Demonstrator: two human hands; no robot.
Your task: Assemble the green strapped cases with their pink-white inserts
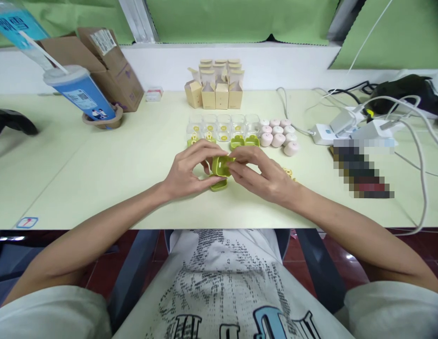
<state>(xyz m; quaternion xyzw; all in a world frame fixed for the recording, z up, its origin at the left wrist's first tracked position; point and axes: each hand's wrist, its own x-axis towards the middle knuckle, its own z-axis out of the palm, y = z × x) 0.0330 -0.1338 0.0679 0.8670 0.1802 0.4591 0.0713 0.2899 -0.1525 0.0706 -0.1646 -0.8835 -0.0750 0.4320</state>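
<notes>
Between my two hands, just above the table, is a small green plastic cup (219,166) with a slot in its wall. My left hand (192,169) grips its left side with thumb and fingers. At its right rim, the fingertips of my right hand (259,172) are pinched together; whether they hold a small part there I cannot make out. Directly below the cup lies another green piece (219,185). Beyond my hands stand rows of clear plastic cups (223,123) and more green cups (252,141). Yellow loops (288,173) lie partly hidden behind my right wrist.
Pale pink cylinders (278,140) cluster right of the clear cups. Small open cartons (221,94) stand by the wall. On the left are a blue drink cup (84,96) and a cardboard box (116,70). Chargers (324,134) and cables lie to the right, beside a blurred-out object (362,172).
</notes>
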